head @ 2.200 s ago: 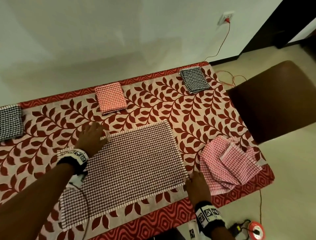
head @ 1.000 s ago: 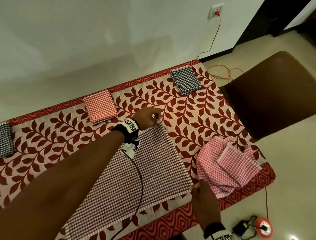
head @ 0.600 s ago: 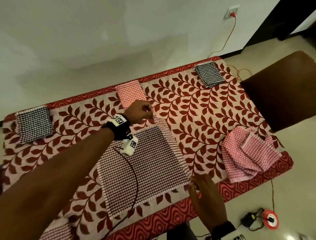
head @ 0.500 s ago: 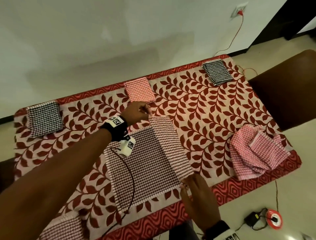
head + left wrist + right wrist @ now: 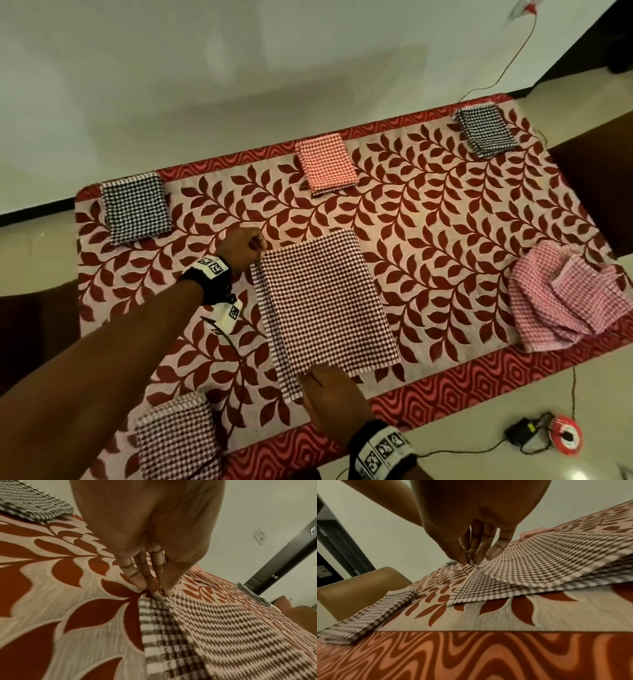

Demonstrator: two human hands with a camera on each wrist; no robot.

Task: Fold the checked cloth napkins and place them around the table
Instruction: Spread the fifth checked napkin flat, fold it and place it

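Observation:
A brown checked napkin (image 5: 325, 301) lies folded in half at the middle of the leaf-patterned tablecloth (image 5: 445, 240). My left hand (image 5: 255, 251) pinches its far left corner; the left wrist view shows the fingertips (image 5: 169, 589) closed on the top layer of the napkin (image 5: 223, 628). My right hand (image 5: 308, 377) pinches the near left corner, with the thumb and fingers (image 5: 462, 558) holding the napkin (image 5: 539, 555) edge slightly lifted. The top layer sits a little short of the layer beneath along the left side.
Folded napkins lie around the table: black checked (image 5: 137, 205), red checked (image 5: 325, 164), black checked (image 5: 486, 130) and brown checked (image 5: 178, 438). A loose pink pile (image 5: 565, 301) sits at the right end. A brown chair (image 5: 599, 188) stands right; a charger (image 5: 524, 438) lies on the floor.
Both hands have carried the napkin's right edge over to the left, folding it in half. The left hand went from lying flat on the cloth to pinching a corner.

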